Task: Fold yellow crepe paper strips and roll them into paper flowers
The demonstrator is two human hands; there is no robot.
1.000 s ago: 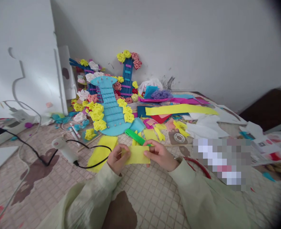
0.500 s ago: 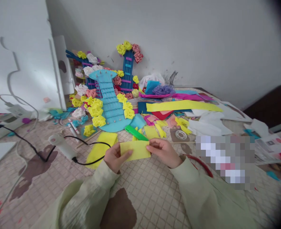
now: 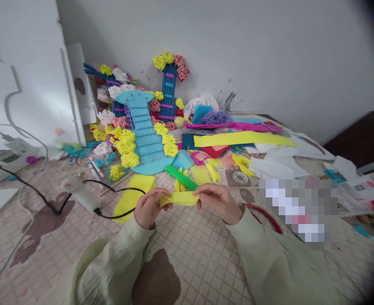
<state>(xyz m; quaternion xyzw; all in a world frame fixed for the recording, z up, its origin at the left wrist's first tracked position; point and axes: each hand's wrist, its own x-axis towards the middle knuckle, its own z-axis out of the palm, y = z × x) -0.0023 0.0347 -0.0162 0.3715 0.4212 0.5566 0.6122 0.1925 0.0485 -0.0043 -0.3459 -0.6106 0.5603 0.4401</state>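
A narrow band of yellow crepe paper (image 3: 181,198) stretches between my two hands, above the patterned tabletop. My left hand (image 3: 149,207) pinches its left end, and my right hand (image 3: 217,201) pinches its right end. Just behind the band lies a green utility knife (image 3: 181,177), beside small yellow paper pieces (image 3: 201,175). Left of my left hand is a larger yellow paper sheet (image 3: 136,192) with a black cord across it. A light-blue guitar-shaped board (image 3: 145,140) with strings and yellow paper flowers (image 3: 125,142) stands farther back.
A white glue gun (image 3: 81,194) lies at left on its black cord. Paper strips (image 3: 244,139) and purple yarn (image 3: 218,118) are piled at the back right. Red-handled scissors or pliers, partly hidden, show a red curve (image 3: 266,218) near my right sleeve. A tape roll (image 3: 239,177) lies behind.
The yellow paper was a wider flat rectangle and now shows as a narrower band, folded or tilted. My fingers have curled round its ends. The view has shifted slightly.
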